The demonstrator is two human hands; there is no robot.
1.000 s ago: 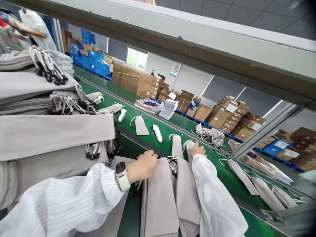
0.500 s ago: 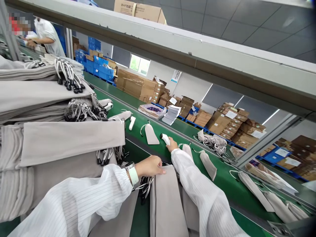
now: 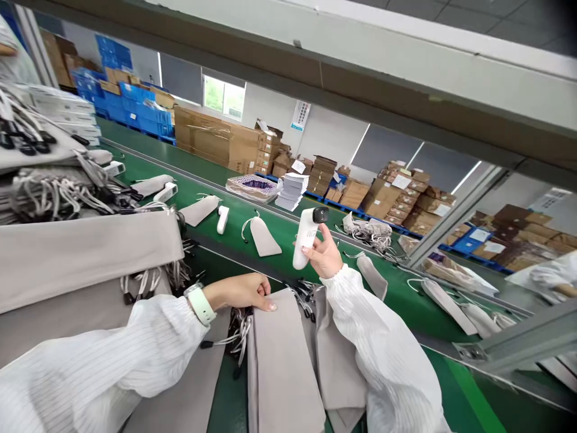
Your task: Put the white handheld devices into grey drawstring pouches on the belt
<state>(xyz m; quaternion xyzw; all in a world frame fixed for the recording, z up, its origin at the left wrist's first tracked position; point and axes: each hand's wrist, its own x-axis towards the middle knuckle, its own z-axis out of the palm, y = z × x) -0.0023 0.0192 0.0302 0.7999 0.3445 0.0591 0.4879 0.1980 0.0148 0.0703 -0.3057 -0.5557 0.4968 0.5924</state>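
My right hand (image 3: 325, 255) grips a white handheld device (image 3: 305, 240) by its body, raised over the green conveyor belt. The device stands nearly upright, its dark round head at the top and small print on its side. My left hand (image 3: 247, 293) is closed in a pinch at the top edge of a grey drawstring pouch (image 3: 288, 367), the uppermost of a stack lying in front of me. White cords with black ends hang out beside this stack. More grey pouches (image 3: 338, 367) lie just right of it, partly under my right sleeve.
On the green belt (image 3: 238, 246) lie another white device (image 3: 222, 219), a flat pouch (image 3: 264, 236) and several filled pouches (image 3: 451, 307) to the right. Tall pouch stacks (image 3: 85, 240) rise at left. A metal beam (image 3: 360, 72) crosses above; cartons (image 3: 216, 135) stand behind.
My right hand has lifted the white device up from the belt and turned it upright. My left hand stays at the pouch's top edge. The view has shifted to the right.
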